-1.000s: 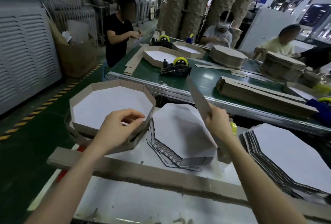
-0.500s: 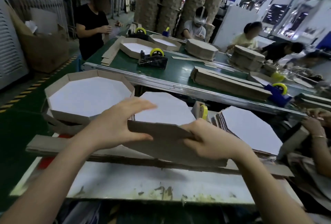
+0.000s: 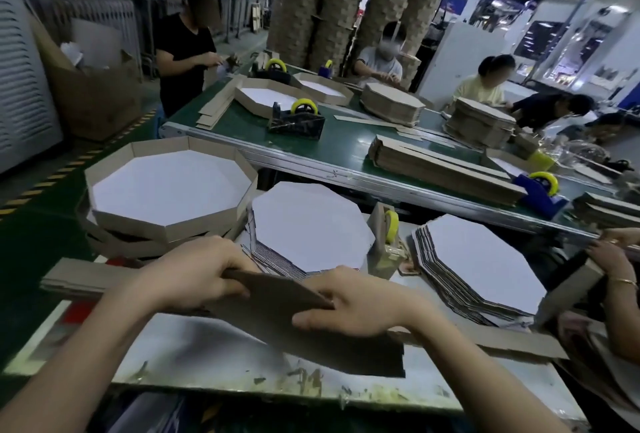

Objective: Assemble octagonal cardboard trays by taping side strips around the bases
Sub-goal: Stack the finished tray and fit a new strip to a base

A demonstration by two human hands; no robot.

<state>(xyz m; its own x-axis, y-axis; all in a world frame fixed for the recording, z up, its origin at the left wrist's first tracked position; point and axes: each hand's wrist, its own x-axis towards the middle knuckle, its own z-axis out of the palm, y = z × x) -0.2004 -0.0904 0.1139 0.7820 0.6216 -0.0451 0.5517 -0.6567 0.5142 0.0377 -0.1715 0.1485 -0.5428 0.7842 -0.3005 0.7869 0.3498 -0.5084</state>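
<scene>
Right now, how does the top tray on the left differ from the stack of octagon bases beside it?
The top tray has brown walls standing around its white floor; the base stack is flat sheets, no walls. The tray rests on other trays; the bases lie in a fanned pile. Both are octagonal and white-faced.
</scene>
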